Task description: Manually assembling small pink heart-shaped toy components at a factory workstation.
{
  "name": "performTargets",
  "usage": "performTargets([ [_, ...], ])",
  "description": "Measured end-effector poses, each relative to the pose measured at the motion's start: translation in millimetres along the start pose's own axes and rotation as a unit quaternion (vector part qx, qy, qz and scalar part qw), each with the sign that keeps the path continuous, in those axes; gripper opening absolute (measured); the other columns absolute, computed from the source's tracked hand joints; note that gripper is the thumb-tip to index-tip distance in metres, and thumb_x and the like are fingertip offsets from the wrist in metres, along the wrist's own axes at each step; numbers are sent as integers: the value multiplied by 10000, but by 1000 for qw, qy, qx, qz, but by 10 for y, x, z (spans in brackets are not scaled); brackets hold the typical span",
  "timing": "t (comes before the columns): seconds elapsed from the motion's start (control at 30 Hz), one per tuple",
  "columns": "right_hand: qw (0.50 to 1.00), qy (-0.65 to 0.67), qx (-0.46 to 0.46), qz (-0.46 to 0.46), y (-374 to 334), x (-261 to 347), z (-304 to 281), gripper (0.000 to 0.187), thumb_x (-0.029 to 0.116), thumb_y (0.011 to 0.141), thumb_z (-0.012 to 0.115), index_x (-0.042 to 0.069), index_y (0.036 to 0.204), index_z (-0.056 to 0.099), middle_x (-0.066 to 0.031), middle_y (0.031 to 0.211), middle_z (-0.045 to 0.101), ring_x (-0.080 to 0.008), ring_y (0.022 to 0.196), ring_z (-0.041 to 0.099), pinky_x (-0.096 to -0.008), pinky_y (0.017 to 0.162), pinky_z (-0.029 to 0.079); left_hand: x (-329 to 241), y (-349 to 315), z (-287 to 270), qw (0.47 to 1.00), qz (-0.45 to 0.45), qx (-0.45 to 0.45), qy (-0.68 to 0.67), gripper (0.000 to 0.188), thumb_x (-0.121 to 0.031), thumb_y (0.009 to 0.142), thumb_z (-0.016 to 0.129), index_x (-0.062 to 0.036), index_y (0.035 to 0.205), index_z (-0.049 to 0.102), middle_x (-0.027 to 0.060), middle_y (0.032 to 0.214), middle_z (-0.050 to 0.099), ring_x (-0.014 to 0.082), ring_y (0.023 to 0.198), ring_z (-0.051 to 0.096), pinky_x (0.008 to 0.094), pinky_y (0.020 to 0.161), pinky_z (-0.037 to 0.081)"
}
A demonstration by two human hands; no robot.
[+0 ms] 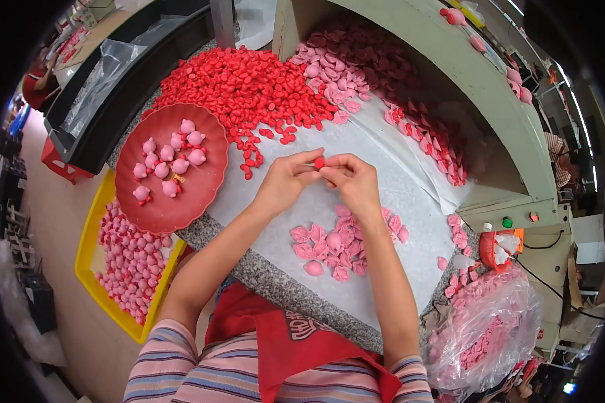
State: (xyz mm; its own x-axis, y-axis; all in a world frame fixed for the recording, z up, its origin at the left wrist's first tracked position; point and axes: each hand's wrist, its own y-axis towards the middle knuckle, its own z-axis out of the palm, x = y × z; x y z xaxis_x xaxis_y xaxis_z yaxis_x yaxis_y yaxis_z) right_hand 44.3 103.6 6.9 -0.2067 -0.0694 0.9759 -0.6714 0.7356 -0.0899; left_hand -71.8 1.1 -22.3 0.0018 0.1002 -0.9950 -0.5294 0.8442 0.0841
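Over the white sheet (262, 235), my left hand (284, 180) and my right hand (353, 184) meet fingertip to fingertip. A small red plastic piece (319, 162) is pinched between them; the fingers partly cover it. Whether a pink part is also in the fingers I cannot make out. Just below my hands lies a loose group of pink molded pieces (336, 243), partly under my right forearm. Beyond my hands spreads a big heap of small red oval pieces (242, 84).
At the left, a red scalloped plate (129, 181) holds pink round figures with red parts. Below it, a yellow bin (87, 245) is full of similar ones. More pink pieces (329, 74) lie under a grey-green machine housing (450, 47). A clear plastic bag (517, 302) of pink pieces sits right.
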Motion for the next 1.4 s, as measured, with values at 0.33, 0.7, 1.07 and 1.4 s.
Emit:
performTargets([
  [0.33, 933, 344, 8, 105, -1041, -73, -652, 274, 1, 833, 542, -36, 1104, 527, -78, 919, 576, -138, 761, 592, -224, 650, 499, -429, -277, 300, 983, -21, 162, 88, 235, -8, 821, 579, 6, 1053, 609, 60, 974, 630, 98, 830, 582, 240, 718, 481],
  [0.7, 998, -57, 28, 3, -825, 342, 0, 277, -60, 723, 644, -13, 991, 591, -41, 953, 577, -81, 754, 579, -183, 619, 474, -326, -688, -129, 959, -190, 6, -210, 268, -41, 840, 563, 19, 1100, 576, 86, 911, 639, 156, 847, 617, 261, 749, 501],
  [1.07, 998, 44, 22, 50, -720, 358, -197, 215, -64, 745, 629, -50, 955, 591, -93, 829, 636, -112, 688, 601, -213, 634, 493, -420, -454, -46, 948, -211, 78, -225, 225, -84, 817, 616, 39, 1006, 607, 83, 870, 645, 129, 741, 620, 249, 643, 507],
  [1.4, 992, 94, -71, 45, -1020, 95, -468, 221, -12, 812, 577, -44, 1031, 565, -118, 896, 633, -138, 718, 615, -236, 665, 519, -309, -517, 403, 979, 92, 52, 175, 180, -26, 763, 609, -50, 936, 652, 81, 815, 602, 182, 634, 589, 283, 598, 484],
])
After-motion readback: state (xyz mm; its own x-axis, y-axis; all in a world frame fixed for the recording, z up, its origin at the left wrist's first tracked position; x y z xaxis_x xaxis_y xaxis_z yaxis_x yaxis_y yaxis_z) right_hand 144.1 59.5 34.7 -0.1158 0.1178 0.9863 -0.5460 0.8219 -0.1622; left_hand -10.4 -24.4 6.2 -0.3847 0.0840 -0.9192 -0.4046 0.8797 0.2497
